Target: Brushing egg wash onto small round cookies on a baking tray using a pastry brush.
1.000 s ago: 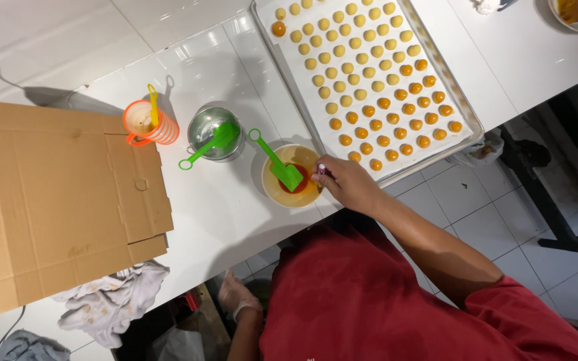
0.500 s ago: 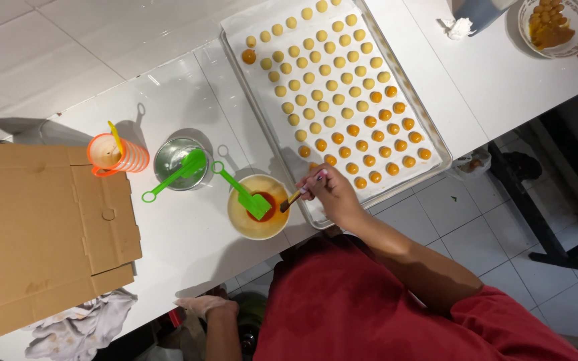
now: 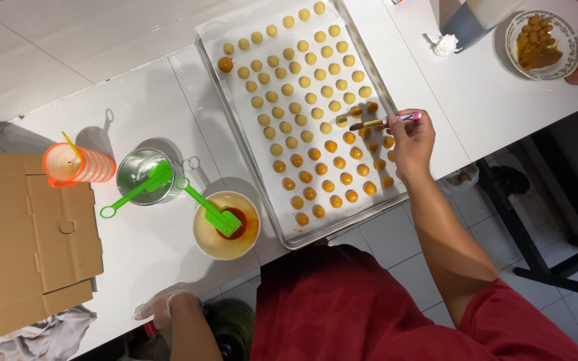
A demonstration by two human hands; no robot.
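R hand (image 3: 411,139) pinches thin, light brush (image 3: 377,123) by its end; soft dough balls (image 3: 316,113) at 9 o'clock. L hand (image 3: 162,309): can't tell.

The right hand (image 3: 411,142) is stretched forward on a nearly straight bare arm that runs up from a red sleeve at the lower right, the forearm angled up and slightly leftward. Its fingers are curled in a closed pinch with the knuckles turned up toward the camera and the wrist held level. The left hand (image 3: 158,309) hangs low at the near edge of the counter, covered by a thin clear glove, its fingers loosely bent and pointing left, the forearm dropping away toward the body below it.
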